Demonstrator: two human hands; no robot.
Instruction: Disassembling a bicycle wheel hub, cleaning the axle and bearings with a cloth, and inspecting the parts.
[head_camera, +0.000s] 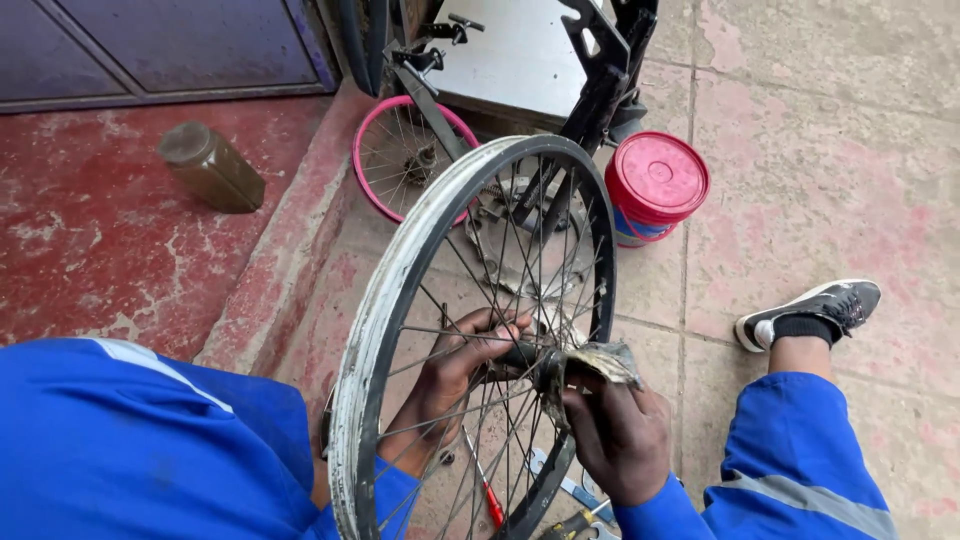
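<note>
A spoked bicycle wheel (400, 290) with a worn whitish rim stands upright between my knees. My left hand (452, 375) reaches through the spokes and grips the dark hub (522, 355) at the wheel's middle. My right hand (618, 432) holds a dirty grey rag (600, 360) pressed against the hub's other end. Blue sleeves cover both arms.
A smaller pink-rimmed wheel (372, 180) and a dark bicycle frame (600, 90) stand behind. A red-lidded tub (657, 178) sits on the tiles at right, a brown jar (210, 168) on the raised red step at left. A red-handled screwdriver (490, 500) and other tools lie below the wheel. My shoe (815, 310) rests right.
</note>
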